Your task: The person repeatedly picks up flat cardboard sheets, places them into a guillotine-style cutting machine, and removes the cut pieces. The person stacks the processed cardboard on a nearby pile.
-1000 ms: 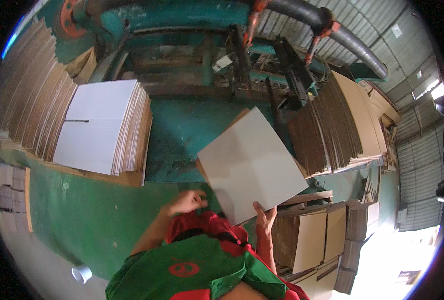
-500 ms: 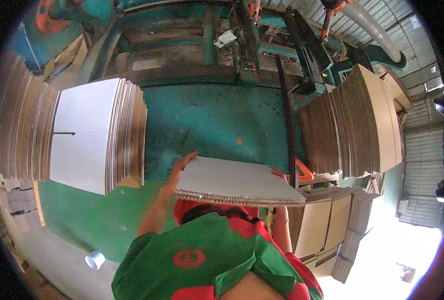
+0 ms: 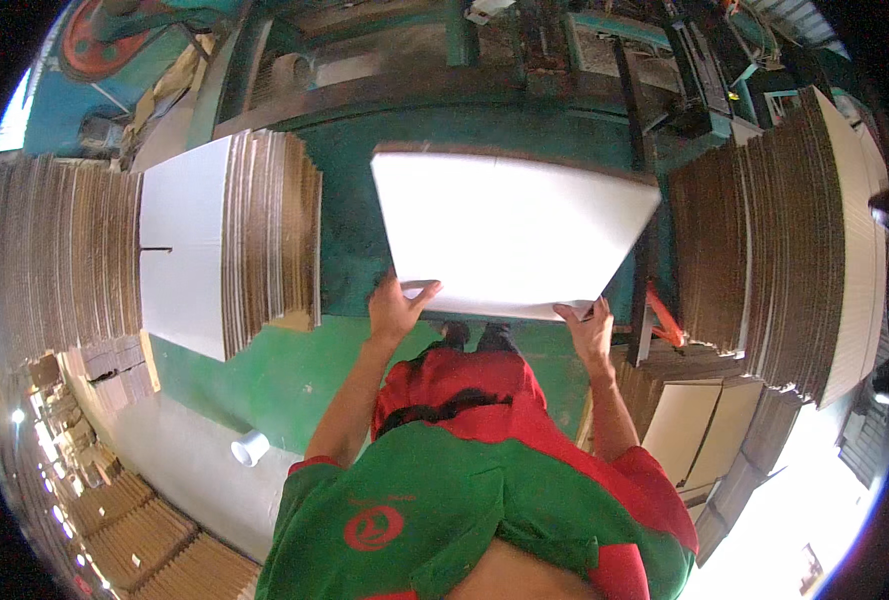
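A stack of white-faced corrugated cardboard sheets (image 3: 514, 230) is held in front of me over the green machine table. My left hand (image 3: 398, 308) grips its near left corner, thumb on the white top face. At the near right corner my right hand (image 3: 590, 328) holds it in the same way, thumb on top and fingers beneath. The brown corrugated edge shows along the stack's far side. The fingers under the sheets are mostly hidden.
White-faced cardboard stacks (image 3: 182, 250) stand on the left, brown cardboard stacks (image 3: 794, 240) on the right. Machine framework (image 3: 394, 95) spans the back. An orange bar (image 3: 664, 315) juts out at right. A white cylinder (image 3: 250, 449) lies on the floor at lower left.
The cardboard stack has moved forward, away from my body, and its white face now shows more fully. Both hands have gone with it, and the view has shifted.
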Demonstrator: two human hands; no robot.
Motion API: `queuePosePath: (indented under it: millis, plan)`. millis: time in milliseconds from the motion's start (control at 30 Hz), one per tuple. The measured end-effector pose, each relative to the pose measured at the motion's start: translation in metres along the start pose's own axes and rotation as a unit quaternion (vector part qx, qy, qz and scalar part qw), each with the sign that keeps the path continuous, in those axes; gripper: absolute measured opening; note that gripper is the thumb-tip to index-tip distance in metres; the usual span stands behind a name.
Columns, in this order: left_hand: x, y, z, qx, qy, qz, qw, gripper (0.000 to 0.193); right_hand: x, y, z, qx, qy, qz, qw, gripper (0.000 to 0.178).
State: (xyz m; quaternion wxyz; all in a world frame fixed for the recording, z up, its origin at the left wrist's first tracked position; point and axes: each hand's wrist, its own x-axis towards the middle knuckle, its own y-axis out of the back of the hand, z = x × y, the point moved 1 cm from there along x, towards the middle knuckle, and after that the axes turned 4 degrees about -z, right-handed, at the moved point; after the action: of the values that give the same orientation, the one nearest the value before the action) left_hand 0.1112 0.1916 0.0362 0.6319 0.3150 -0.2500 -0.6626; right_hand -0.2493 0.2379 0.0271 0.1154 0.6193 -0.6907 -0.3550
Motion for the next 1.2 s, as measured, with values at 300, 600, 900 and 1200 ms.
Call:
queuePosePath:
  millis: [300,600,900,1200]
  plan:
    - [-0.091,0.065,-0.014,0.02,0.053,0.065,0.996,0.061,-0.089,-0.021,-0.03,0.083,0.038,0.032,0.995,0.042]
    - [-0.15,0.054,-0.097,0.034,0.13,-0.02,0.991,0.059,-0.172,-0.104,-0.024,0.067,-0.09,-0.062,0.992,0.045]
    - [-0.163,0.063,-0.102,-0.121,0.008,0.049,0.991,0.055,-0.191,-0.114,-0.025,0.027,0.028,0.116,0.993,0.052]
    - [-0.114,0.049,-0.082,-0.047,0.03,0.009,0.998,0.072,-0.161,-0.085,-0.015,0.049,-0.049,0.037,0.997,0.044]
